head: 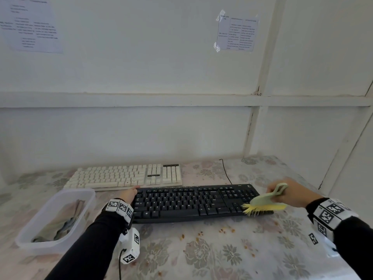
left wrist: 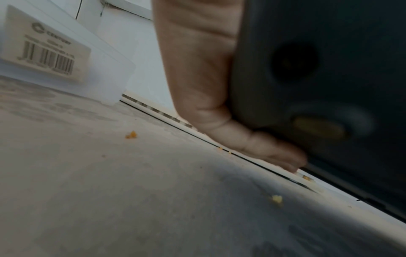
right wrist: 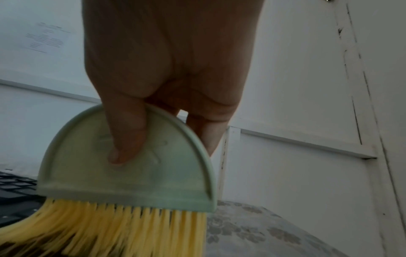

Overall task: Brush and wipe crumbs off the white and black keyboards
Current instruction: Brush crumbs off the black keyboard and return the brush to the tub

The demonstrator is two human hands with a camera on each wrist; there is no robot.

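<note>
Translucent plastic tub (head: pixel 58 217) far left, cloth inside, apart from black keyboard (head: pixel 189 202). Left hand (head: pixel 131 194) gripping that keyboard's left edge, fingers curled under (left wrist: pixel 252 144). White keyboard (head: pixel 125 175) just behind, edges nearly touching. Crumbs (head: pixel 224 230) scattered on open floral tablecloth (head: pixel 201 257) in front. Right hand (head: pixel 292 194) pinching green brush (head: pixel 266 200), yellow bristles (right wrist: pixel 123 229) on keyboard's right end.

Plastic tools and keyboards on a flowered cloth

The matt black plastic keyboard (head: pixel 193 203) and cream-white plastic keyboard (head: pixel 125 176) lie on a desk (head: pixel 201 255) covered in pale floral-print cloth; the small brush (right wrist: pixel 131 165) has a smooth pale-green plastic back and stiff yellow plastic bristles; the frosted translucent plastic tub (head: pixel 54 217) bears a paper barcode label (left wrist: pixel 44 47).
</note>
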